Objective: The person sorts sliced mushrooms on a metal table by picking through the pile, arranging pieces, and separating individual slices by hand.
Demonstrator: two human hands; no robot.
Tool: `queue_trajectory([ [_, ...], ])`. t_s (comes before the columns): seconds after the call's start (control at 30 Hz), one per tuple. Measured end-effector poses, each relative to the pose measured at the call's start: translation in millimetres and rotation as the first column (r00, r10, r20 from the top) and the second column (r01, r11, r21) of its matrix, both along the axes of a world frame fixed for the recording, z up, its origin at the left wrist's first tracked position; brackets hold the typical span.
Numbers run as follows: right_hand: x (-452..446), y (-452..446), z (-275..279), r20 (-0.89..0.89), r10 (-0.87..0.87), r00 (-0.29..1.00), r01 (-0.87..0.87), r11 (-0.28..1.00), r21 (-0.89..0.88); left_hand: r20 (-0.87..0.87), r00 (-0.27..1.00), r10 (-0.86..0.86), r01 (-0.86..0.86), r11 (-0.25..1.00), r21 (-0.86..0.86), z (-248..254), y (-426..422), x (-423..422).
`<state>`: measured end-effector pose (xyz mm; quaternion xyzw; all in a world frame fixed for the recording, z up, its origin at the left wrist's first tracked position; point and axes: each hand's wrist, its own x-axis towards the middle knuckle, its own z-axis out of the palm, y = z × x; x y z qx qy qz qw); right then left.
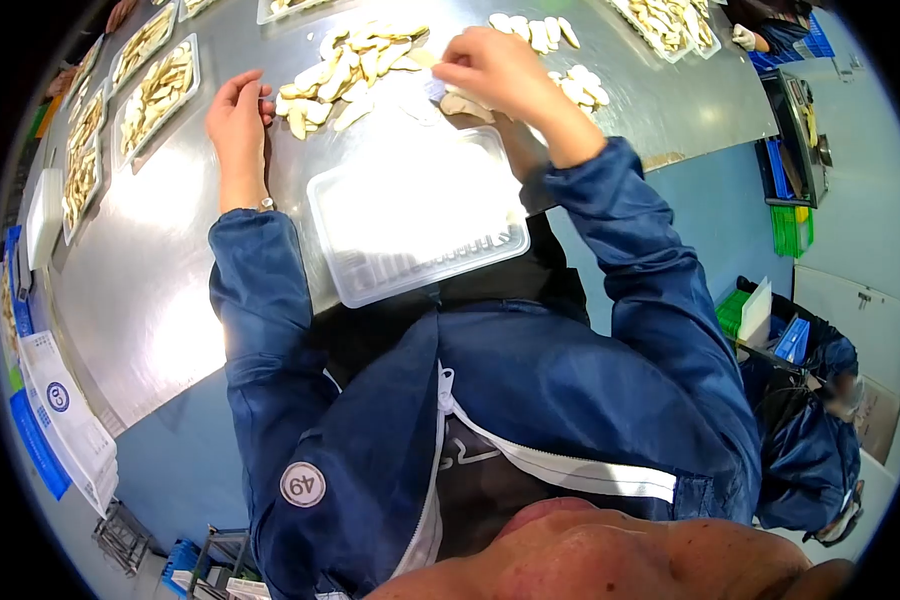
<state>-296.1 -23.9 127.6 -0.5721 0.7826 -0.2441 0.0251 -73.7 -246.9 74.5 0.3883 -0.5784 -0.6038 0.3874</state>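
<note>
A clear plastic tray (420, 225) lies at the front edge of the metal table, with nothing visible in it. Beyond it is a loose pile of pale, elongated pieces (355, 65). My left hand (238, 108) rests left of the pile, fingers curled loosely and apart, holding nothing visible. Over the pile's right side is my right hand (485, 68), its fingers together at a pale piece; glare hides what exactly they grip. Smaller groups of pieces (538, 32) lie beyond and to the right of my right hand.
Filled trays (157, 98) stand along the left of the metal table (160, 260), and more filled trays (660, 22) at the back right. A co-worker's hand (745, 38) shows at the far right. A printed white sack (65, 410) hangs at the lower left.
</note>
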Motion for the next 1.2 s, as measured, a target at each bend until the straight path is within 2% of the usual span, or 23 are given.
queue_trajectory([
  [0.07,-18.9,27.6,11.6,0.131,0.038,0.991,-0.040,0.999,0.013,0.002,1.000,-0.008,0.008,1.000,0.001,-0.8,-2.2,-1.4],
  [0.13,-32.0,60.9,34.8,0.215,-0.096,0.972,0.048,0.975,0.219,0.009,1.000,-0.008,0.008,1.000,0.011,-3.7,-4.9,-0.4],
  [0.2,-47.8,90.5,37.1,0.043,-0.148,0.988,0.138,0.973,0.188,0.011,1.000,-0.002,0.002,1.000,-0.005,0.6,-2.6,0.1],
  [0.23,-49.6,95.0,40.9,-0.146,-0.161,0.976,0.186,0.967,0.176,0.014,1.000,-0.007,0.007,1.000,-0.011,1.1,0.3,-1.7],
  [0.33,-44.4,71.9,38.7,-0.187,-0.113,0.976,0.085,0.985,-0.152,0.025,1.000,-0.006,0.007,1.000,-0.029,-1.7,-0.8,-4.2],
  [0.4,-22.8,34.7,34.9,0.002,0.144,0.990,-0.142,0.977,-0.161,0.012,1.000,-0.002,0.002,1.000,-0.019,-2.7,-1.6,-3.7],
  [0.47,-14.5,-4.3,16.2,-0.051,0.337,0.940,-0.340,0.923,-0.178,0.002,1.000,0.000,0.000,1.000,-0.006,-2.0,-1.1,-0.6],
  [0.53,-6.2,-39.5,2.1,-0.176,0.302,0.937,-0.304,0.952,0.015,-0.013,1.000,0.001,0.000,1.000,0.009,-1.3,-1.3,0.1],
  [0.57,-3.8,-44.3,-1.1,-0.155,0.288,0.945,-0.303,0.950,-0.081,-0.020,1.000,0.004,-0.003,1.000,0.019,-1.5,-1.2,0.9],
  [0.93,-11.5,-60.5,-3.7,-0.381,0.278,0.882,-0.259,0.961,0.100,-0.011,1.000,0.003,-0.002,1.000,0.028,1.1,0.5,-1.0],
  [1.03,-16.5,-61.1,-4.6,-0.303,0.278,0.912,-0.245,0.959,0.142,-0.004,1.000,-0.006,0.006,1.000,0.011,2.6,1.9,-1.3],
  [1.13,-21.5,-60.1,-2.5,-0.323,0.319,0.891,-0.304,0.948,0.096,0.004,1.000,-0.009,0.009,1.000,0.004,2.4,0.8,-2.2],
  [1.2,-20.7,-59.1,0.4,-0.383,0.327,0.864,-0.285,0.945,0.164,-0.007,1.000,0.004,-0.004,1.000,0.007,2.6,0.8,-1.9],
])
